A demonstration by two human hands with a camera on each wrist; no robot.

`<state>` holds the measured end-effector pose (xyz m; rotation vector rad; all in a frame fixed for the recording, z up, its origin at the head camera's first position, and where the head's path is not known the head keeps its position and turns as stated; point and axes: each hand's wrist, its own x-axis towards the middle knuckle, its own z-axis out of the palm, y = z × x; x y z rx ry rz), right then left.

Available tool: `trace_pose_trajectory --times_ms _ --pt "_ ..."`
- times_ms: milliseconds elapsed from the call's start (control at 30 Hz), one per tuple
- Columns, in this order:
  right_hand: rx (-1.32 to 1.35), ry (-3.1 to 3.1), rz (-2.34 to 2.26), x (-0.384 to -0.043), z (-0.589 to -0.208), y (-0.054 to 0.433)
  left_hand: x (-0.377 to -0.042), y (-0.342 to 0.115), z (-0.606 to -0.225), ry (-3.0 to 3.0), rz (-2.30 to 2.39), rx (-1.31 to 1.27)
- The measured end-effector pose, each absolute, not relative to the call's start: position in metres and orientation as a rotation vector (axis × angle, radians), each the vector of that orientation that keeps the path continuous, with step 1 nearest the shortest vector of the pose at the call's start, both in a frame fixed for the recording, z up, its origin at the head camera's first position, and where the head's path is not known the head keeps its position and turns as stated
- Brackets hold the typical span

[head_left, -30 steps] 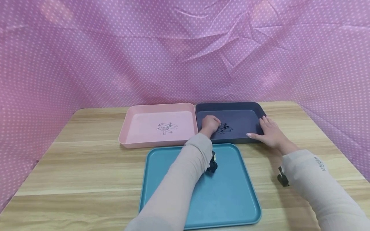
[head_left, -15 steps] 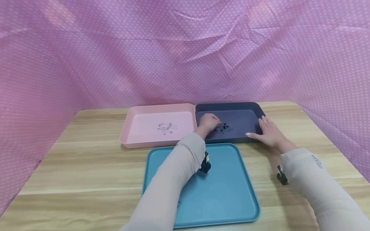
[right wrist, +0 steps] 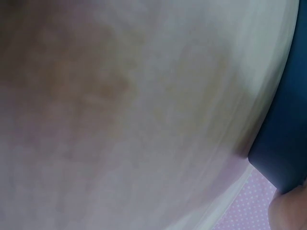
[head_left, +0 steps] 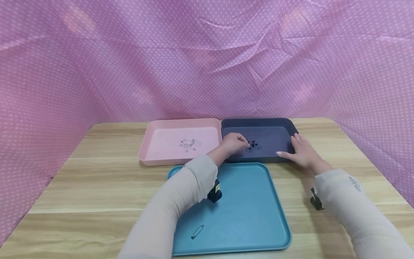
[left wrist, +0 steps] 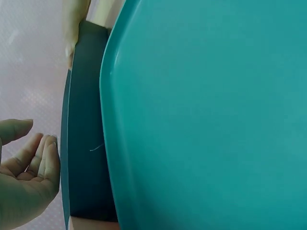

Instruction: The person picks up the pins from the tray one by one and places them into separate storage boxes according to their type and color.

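Note:
My left hand point(head_left: 233, 144) hovers over the left part of the navy tray point(head_left: 275, 135), beside a small pile of black safety pins point(head_left: 253, 145). In the left wrist view its thumb stands apart from the loosely bent fingers point(left wrist: 50, 158), and nothing shows between them. At the tray's right end my right hand point(head_left: 302, 150) rests on the rim, fingers spread, thumb along the front wall. One safety pin point(head_left: 197, 232) lies on the teal tray point(head_left: 245, 212) below my left forearm. Several silvery safety pins point(head_left: 190, 144) are heaped in the pink tray point(head_left: 158, 144).
The pink and navy trays stand side by side at the back of the wooden table point(head_left: 81, 187), with the teal tray in front. A pink dotted cloth point(head_left: 194, 64) hangs behind and at the sides. Both wrists carry black camera mounts point(head_left: 214, 192).
My left forearm has swung left, uncovering the safety pin on the teal tray. The left hand has stayed near the pile and turned slightly. My right hand stays on the navy tray's rim.

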<state>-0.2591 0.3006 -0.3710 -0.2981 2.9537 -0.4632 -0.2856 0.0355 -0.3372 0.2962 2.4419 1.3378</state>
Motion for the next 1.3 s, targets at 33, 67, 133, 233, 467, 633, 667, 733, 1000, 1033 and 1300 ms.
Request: trace_pose_trajectory --times_ms 33,67,133,233,467,633,667,733,1000,1033,1300 --pt "-0.296 2.954 -0.463 -0.259 -0.371 0.301 -0.284 0.034 -0.337 2.437 1.333 0.307" --pt "-0.296 2.955 -0.461 -0.259 -0.371 0.301 -0.282 0.032 -0.337 2.432 1.333 0.323" --pt "-0.296 2.956 -0.460 -0.259 -0.371 0.301 -0.277 0.028 -0.334 2.420 1.334 0.345" --pt "-0.297 2.956 -0.458 -0.258 -0.371 0.301 -0.268 0.022 -0.329 2.406 1.335 0.380" --pt "-0.299 2.957 -0.453 -0.259 -0.371 0.302 -0.250 0.006 -0.319 2.383 1.321 0.423" --pt "-0.307 2.959 -0.446 -0.259 -0.371 0.301 -0.238 -0.010 -0.318 2.369 1.265 0.450" --pt "-0.307 2.959 -0.444 -0.259 -0.371 0.301 -0.235 -0.013 -0.318 2.363 1.255 0.460" --pt "-0.305 2.957 -0.444 -0.259 -0.371 0.301 -0.231 -0.019 -0.317 2.351 1.239 0.484" --pt "-0.292 2.944 -0.451 -0.259 -0.370 0.299 -0.209 -0.043 -0.312 2.278 1.230 0.549" --pt "-0.293 2.947 -0.451 -0.259 -0.370 0.299 -0.206 -0.046 -0.311 2.271 1.231 0.548" --pt "-0.292 2.953 -0.451 -0.258 -0.370 0.299 -0.187 -0.066 -0.310 2.219 1.308 0.525"
